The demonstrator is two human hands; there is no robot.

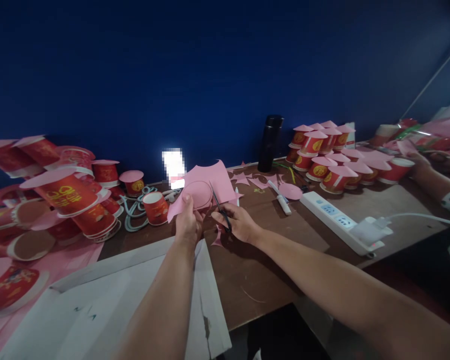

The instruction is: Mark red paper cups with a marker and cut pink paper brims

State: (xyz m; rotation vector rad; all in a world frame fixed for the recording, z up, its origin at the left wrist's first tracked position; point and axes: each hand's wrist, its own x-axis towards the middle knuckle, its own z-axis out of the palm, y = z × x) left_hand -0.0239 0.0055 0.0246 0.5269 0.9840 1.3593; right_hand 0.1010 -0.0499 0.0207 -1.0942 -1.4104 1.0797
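Pinched in my left hand (189, 220) is a sheet of pink paper (223, 177) with a circle drawn on it. The sheet is held above the brown table, its lower left edge cut into curves. My right hand (238, 222) grips dark-handled scissors (219, 206), and the blades lie at the right side of the drawn circle. Under my hands a pink paper scrap (218, 237) rests on the table. Just left of the sheet stands a red paper cup (155, 207).
Red cups with pink discs (69, 192) crowd the left; more cups (320, 167) stand stacked at right. A black flask (271, 143), a glue tube (284, 205), a power strip (333, 220) and white cardboard (108, 300) lie around. Another person's hand (420, 162) is at far right.
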